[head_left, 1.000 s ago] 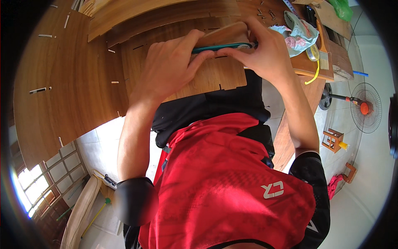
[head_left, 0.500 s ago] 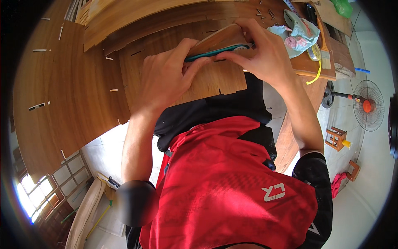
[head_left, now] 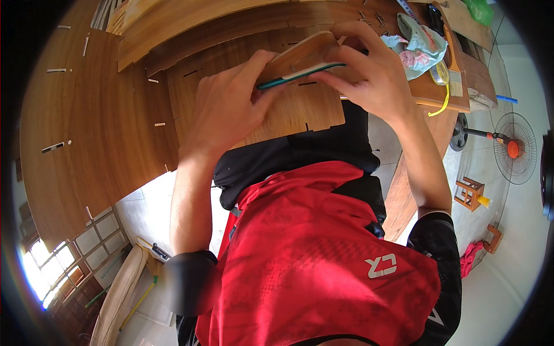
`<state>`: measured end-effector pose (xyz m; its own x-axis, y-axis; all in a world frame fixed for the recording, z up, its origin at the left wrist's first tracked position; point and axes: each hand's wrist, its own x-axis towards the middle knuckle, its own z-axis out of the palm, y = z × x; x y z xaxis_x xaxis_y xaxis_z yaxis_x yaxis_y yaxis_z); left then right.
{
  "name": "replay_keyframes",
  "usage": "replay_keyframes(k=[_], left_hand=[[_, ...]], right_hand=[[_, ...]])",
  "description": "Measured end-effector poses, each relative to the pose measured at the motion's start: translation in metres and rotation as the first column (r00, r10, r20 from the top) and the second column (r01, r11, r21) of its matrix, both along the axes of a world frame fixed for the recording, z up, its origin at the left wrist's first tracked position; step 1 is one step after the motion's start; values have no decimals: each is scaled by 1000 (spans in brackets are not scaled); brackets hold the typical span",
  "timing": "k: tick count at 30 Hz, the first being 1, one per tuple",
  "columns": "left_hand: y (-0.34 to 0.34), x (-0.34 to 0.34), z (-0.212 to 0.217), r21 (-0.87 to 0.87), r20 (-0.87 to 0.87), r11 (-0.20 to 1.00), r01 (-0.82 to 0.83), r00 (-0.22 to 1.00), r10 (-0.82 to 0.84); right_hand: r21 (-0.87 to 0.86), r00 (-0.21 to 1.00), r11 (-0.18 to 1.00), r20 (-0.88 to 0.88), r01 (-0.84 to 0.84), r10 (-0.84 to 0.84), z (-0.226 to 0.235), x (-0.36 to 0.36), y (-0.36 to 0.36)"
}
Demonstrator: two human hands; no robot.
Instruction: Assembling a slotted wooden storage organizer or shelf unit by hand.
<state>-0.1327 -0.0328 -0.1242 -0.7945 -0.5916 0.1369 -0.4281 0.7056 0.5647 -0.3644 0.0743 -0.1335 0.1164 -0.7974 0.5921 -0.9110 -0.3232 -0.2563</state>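
A small wooden board (head_left: 303, 53) with a rounded corner is tilted up between my two hands, above a larger wooden panel (head_left: 306, 109). Along its near edge runs a thin teal strip (head_left: 294, 76), bent at its right end; I cannot tell what it is. My left hand (head_left: 228, 106) is closed on the board's left end, its fingers partly hidden behind. At the right end my right hand (head_left: 378, 78) is closed too, with the thumb below the strip and the fingers bent over the board's top.
A wide slotted wooden panel (head_left: 98, 127) spreads to the left. Screws (head_left: 379, 20), a crumpled plastic bag (head_left: 424, 52), a yellow tape measure (head_left: 440, 75) and a brush (head_left: 456, 83) lie at the right. Beyond the bench stand a fan (head_left: 512, 148) and a small wooden stool (head_left: 470, 193).
My right hand has shifted its fingers at the board's right end. The board tilts slightly differently, and a round white spot on the teal piece's right end no longer shows.
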Motion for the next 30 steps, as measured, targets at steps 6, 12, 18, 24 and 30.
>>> replay_keyframes(k=[6, 12, 18, 24, 30], left_hand=[[6, -1, -2, -27, 18, 1000, -15, 1000, 15], [9, 2, -9, -90, -92, 996, -14, 996, 6], [10, 3, -12, -160, -121, 987, 10, 992, -30], [6, 3, -13, -235, -111, 972, 23, 993, -51], [6, 2, -15, -338, -149, 940, 37, 984, -93]], right_hand=[[-107, 1000, 994, 15, -10, 11, -11, -1, 1], [-138, 1000, 990, 20, -12, 15, -13, -1, 5], [-125, 1000, 992, -1, 14, -14, -10, 1, 6], [-14, 997, 998, 41, 63, -62, -1, 4, 9], [106, 992, 991, 90, 83, -93, 10, 7, 7]])
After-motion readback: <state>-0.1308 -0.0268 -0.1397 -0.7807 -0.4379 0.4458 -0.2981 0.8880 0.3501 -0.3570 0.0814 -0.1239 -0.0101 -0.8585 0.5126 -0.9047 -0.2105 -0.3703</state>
